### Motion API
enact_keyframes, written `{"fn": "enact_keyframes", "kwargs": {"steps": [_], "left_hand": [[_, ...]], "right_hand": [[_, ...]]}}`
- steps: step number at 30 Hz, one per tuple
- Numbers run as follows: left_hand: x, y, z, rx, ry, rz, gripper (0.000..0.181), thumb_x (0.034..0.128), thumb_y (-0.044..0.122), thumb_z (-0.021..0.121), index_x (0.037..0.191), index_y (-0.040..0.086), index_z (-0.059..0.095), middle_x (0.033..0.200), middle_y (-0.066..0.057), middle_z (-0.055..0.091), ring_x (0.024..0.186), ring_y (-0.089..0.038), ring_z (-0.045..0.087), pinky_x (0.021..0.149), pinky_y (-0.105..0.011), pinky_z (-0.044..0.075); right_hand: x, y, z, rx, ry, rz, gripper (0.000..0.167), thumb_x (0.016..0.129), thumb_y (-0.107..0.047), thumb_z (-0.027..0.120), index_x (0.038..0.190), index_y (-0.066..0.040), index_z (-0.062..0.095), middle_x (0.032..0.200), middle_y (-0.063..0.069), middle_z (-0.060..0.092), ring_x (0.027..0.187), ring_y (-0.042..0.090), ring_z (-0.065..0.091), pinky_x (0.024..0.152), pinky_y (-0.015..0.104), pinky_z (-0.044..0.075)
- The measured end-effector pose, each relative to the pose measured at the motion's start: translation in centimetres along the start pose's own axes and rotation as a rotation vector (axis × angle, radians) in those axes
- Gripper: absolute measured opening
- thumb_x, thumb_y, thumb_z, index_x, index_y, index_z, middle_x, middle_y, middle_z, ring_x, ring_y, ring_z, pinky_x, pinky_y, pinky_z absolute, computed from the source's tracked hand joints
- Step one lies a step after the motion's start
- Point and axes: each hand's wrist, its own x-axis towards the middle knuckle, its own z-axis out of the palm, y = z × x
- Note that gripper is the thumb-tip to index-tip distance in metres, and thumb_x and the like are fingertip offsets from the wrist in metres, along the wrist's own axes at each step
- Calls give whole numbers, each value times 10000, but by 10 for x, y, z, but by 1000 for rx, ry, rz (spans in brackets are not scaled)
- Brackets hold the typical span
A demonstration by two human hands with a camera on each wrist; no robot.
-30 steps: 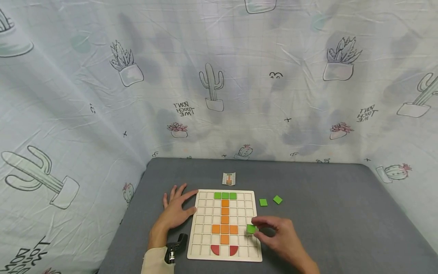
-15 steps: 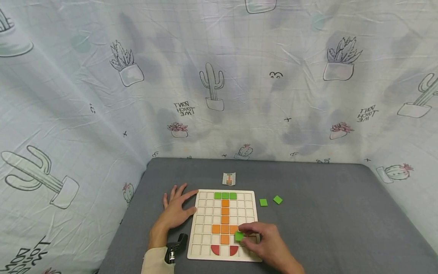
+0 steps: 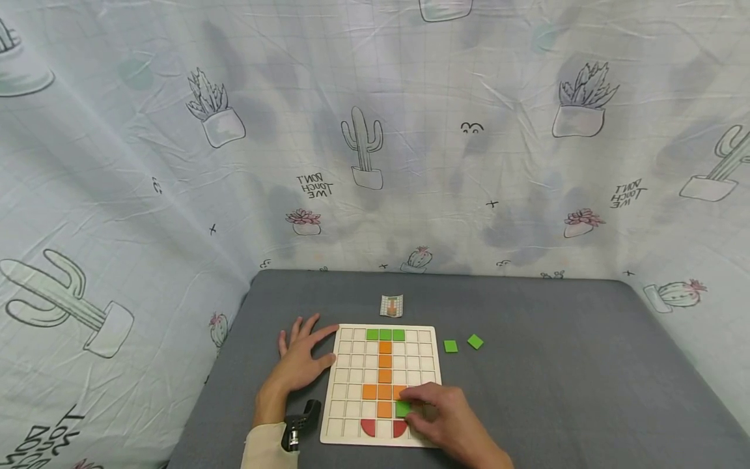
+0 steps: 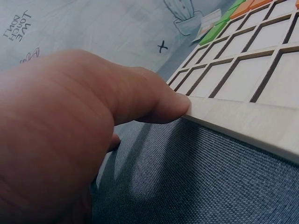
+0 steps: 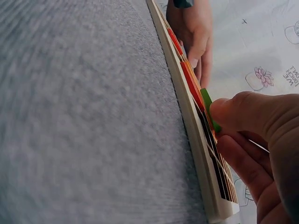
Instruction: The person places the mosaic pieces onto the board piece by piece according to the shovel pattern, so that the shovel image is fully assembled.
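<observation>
A wooden grid board (image 3: 346, 410) lies on the table with green, orange and red pieces set in its cells. My right hand (image 3: 445, 417) pinches a green square tile (image 3: 402, 409) between thumb and fingers, over the cell right of the lowest orange tile (image 3: 384, 410). In the right wrist view the green tile (image 5: 210, 108) stands tilted at the board's surface, near a red quarter-round piece (image 5: 190, 84). My left hand (image 3: 299, 365) has its fingers spread, with thumb and index finger touching the board's left edge. The left wrist view shows the thumb (image 4: 154, 95) against that edge.
Two loose green tiles (image 3: 450, 346) lie on the grey table (image 3: 556, 365) right of the board. Behind the board is a small pattern card (image 3: 392, 306). A cactus-print cloth (image 3: 433, 163) hangs around the table's back and sides.
My right hand has carried the green tile leftward and slightly nearer, from the board's right side to beside the lowest orange tile. My left hand has stayed in place.
</observation>
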Motion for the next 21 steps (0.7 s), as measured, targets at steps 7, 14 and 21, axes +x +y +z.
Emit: {"fn": "enact_keyframes", "kwargs": {"steps": [7,14,21], "left_hand": [[0,-1,0,0,-4,-4,597,943,169,810,1522,206,669,1778,-234,309,1676,-554,51,1258,-786,-109],[0,-1,0,3,-1,1,594,940,170,810,1517,207,673,1775,-231,317,1675,-554,60,1257,-789,-101],[-1,0,-1,-2,-7,6,589,948,168,807,1520,199,669,1776,-240,309,1673,-562,55,1254,-792,-98]], "right_hand": [[3,-4,-1,1,-61,46,341,906,-73,883,1230,-166,826,1148,-109,806,1000,18,719,917,260,639],[3,-5,0,-26,-77,49,360,916,-103,886,1258,-193,815,1168,-129,797,1020,10,708,928,270,637],[1,-3,1,-7,-41,23,362,906,-91,892,1247,-187,819,1159,-117,808,1010,25,727,914,269,641]]}}
